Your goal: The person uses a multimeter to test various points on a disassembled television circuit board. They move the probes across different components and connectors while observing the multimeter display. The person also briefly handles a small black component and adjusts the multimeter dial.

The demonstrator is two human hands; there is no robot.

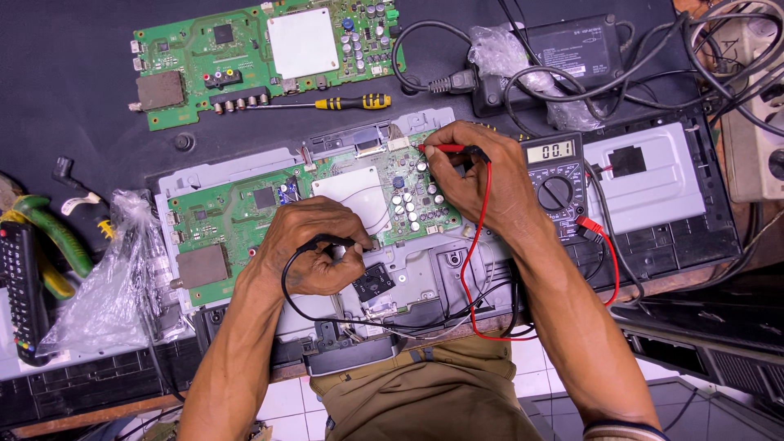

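A green circuit board (245, 214) with a white square plate lies in a grey chassis (220, 167) before me. My left hand (314, 245) grips a black meter probe (347, 242), tip down at the board's lower edge. My right hand (482, 184) pinches a red probe (445, 149) against the board's upper right corner, near several silver capacitors. Red and black leads loop back to a grey multimeter (555, 184) just right of my right hand, its display lit.
A second green board (261, 57) and a yellow-black screwdriver (351, 102) lie at the back. A black power adapter (563, 61), cables and a power strip (755, 122) crowd the back right. A plastic bag (110, 278) and a remote control (20, 286) sit left.
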